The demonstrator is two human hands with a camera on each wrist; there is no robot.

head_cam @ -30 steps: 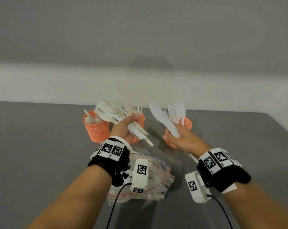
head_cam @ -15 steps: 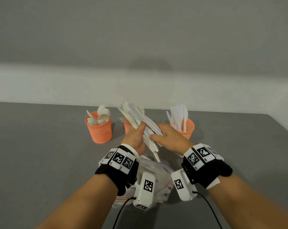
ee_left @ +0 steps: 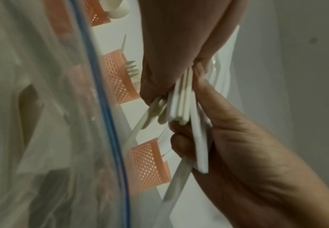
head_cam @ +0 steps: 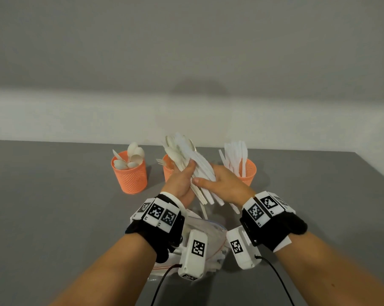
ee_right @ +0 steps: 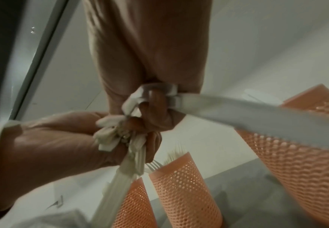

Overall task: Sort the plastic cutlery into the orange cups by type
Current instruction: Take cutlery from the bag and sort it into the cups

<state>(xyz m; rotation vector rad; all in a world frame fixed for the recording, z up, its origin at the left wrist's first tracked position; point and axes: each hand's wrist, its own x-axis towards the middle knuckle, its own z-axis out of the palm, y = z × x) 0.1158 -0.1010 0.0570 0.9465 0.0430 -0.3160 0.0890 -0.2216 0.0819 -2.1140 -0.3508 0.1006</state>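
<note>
The left hand [head_cam: 182,184] grips a bundle of white cutlery [head_cam: 186,155] above the middle cup [head_cam: 167,171], while the right hand [head_cam: 226,184] pinches several handles in that bundle.

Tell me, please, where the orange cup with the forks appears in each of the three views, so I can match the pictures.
Head view: the fork cup is the middle of three, mostly hidden behind the left hand.
Left wrist view: fork cup at centre left, tines pointing right.
Right wrist view: fork cup at bottom centre, tines at its rim.
Shared landmark: the cutlery bundle gripped by both hands.
</note>
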